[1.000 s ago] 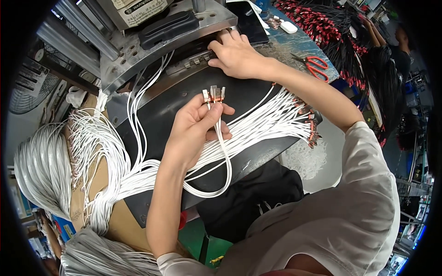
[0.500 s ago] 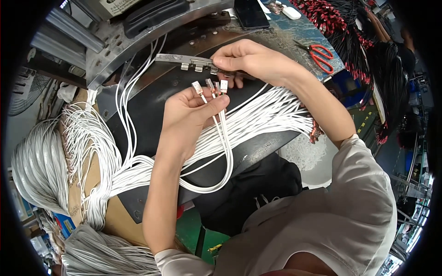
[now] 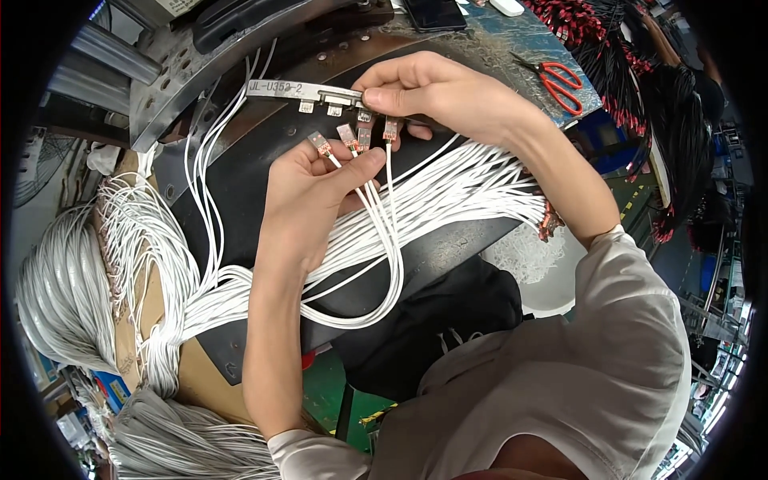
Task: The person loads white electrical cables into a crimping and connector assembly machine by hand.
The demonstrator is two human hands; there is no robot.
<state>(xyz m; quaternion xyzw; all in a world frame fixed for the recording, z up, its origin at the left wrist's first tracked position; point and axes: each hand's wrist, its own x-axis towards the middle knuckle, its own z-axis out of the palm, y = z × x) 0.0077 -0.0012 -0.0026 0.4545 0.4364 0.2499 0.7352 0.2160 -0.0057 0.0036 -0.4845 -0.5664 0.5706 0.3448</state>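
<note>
Single head-worn fisheye view, looking steeply down at the bench

The camera sat on the person's head and faced down and forward, close over the left hand [image 3: 308, 200] and right hand [image 3: 432, 92], whose forearms entered from the lower edge. Straight edges curved toward the dark round rim; the black work mat [image 3: 240, 184] filled the centre, near the lens.

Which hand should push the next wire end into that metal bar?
Probably the right hand: its fingers already pinch a wire end at the metal bar. The left hand grips the other wires.
</note>
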